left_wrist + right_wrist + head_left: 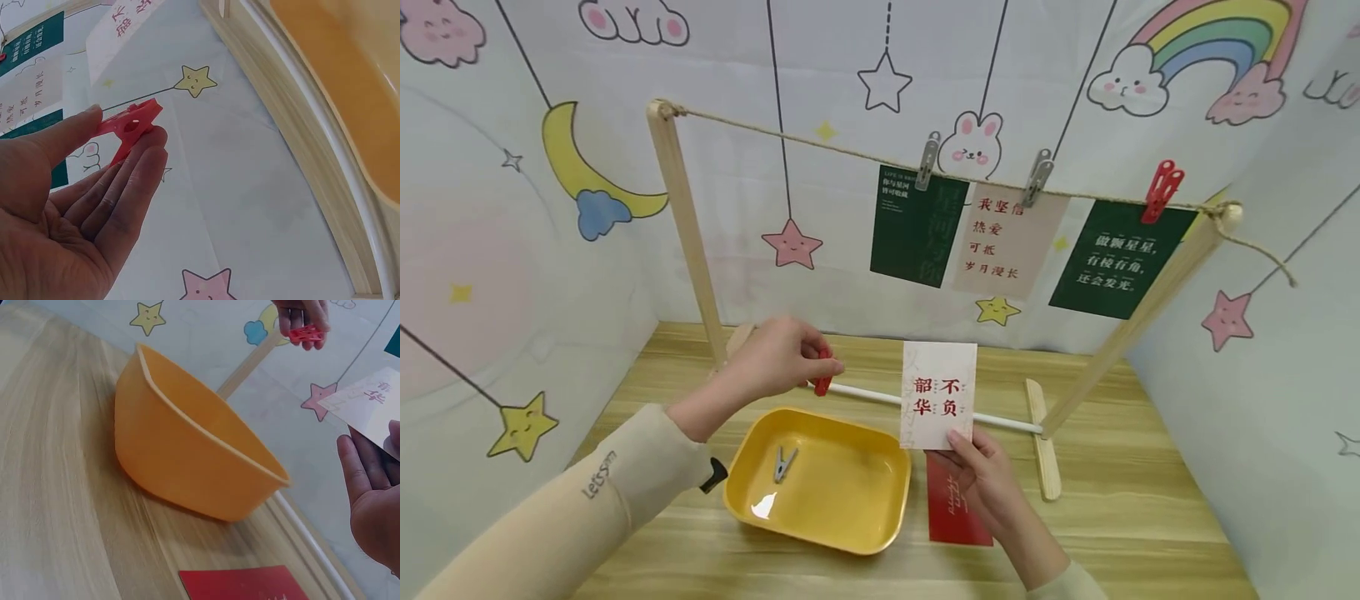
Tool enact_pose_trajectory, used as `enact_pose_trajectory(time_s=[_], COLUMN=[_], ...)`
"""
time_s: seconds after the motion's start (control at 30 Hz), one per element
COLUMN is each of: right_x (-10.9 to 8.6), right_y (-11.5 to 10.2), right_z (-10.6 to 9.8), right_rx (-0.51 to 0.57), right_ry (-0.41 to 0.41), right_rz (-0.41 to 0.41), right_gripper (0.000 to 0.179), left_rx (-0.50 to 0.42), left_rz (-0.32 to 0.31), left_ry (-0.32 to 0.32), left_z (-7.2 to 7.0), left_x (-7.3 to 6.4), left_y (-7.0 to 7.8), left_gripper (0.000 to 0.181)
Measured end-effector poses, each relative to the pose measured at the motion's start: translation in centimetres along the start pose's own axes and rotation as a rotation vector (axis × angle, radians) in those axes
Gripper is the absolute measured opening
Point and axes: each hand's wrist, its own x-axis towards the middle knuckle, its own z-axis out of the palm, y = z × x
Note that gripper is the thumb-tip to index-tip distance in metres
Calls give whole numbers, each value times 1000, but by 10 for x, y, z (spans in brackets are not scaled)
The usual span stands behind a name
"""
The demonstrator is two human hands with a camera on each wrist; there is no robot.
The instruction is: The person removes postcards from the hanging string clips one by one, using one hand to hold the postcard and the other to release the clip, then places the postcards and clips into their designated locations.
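Between thumb and fingers, my left hand (786, 354) pinches a red clothespin (132, 125), held up beyond the far rim of the yellow basin (820, 540). My right hand (983, 471) grips a pale card (938, 367) by its lower right corner, thumb on the front, with red characters facing me. Below that hand, a red card (958, 521) lies on the table, partly covered by it. In the basin sits one grey clothespin (784, 465). Two green cards and a pale pink card (1007, 250) hang from the rope (850, 152) by clothespins.
Wooden posts (685, 225) hold the rope at both ends, the right one standing on a wooden foot (1042, 442). A white rod (865, 393) runs low between the posts, behind the basin. Patterned cloth walls surround the wood-grain table (1120, 517).
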Motion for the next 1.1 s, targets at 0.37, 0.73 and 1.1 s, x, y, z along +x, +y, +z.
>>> enact_pose_trajectory(time_s=[0.37, 0.73, 1.1], right_x=[-11, -25, -44], right_y=[7, 17, 23], right_z=[-20, -44, -64], right_rx=[-59, -128, -148], right_ry=[147, 189, 92], right_rz=[63, 115, 198], right_gripper=[32, 45, 55], left_rx=[128, 186, 186], left_rz=[-30, -46, -67], left_ry=[-76, -139, -170], left_z=[36, 68, 90], left_x=[1, -5, -11], left_y=[-25, -54, -65], left_gripper=[34, 43, 47])
